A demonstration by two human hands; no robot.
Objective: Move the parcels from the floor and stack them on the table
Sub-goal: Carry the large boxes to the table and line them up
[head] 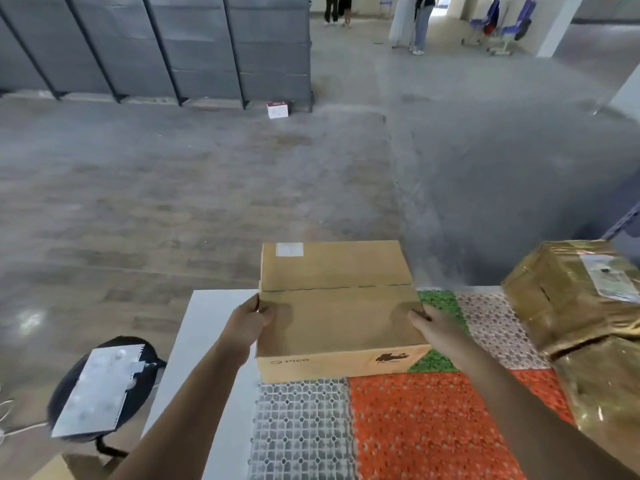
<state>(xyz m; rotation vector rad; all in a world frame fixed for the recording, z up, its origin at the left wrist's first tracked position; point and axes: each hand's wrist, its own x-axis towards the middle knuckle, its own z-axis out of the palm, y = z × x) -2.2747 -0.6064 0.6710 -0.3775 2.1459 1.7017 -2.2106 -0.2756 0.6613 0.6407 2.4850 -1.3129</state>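
The left hand (251, 320) and right hand (433, 323) are gripping opposite sides of the cardboard box (336, 317), thumbs lying on top. The box is resting, or perhaps just hovering, at the table's (207, 327) far edge. A taped parcel (568, 299) is standing apart on the right.

The flat brown cardboard box (337, 317) bears "pico" beside a small ring mark (275, 363) on its near side. The small print under a dark logo (393, 357) further right is illegible. Its white top sticker (289, 249) and the gold-taped parcel's (554, 299) label (609, 278) are too blurred to read.
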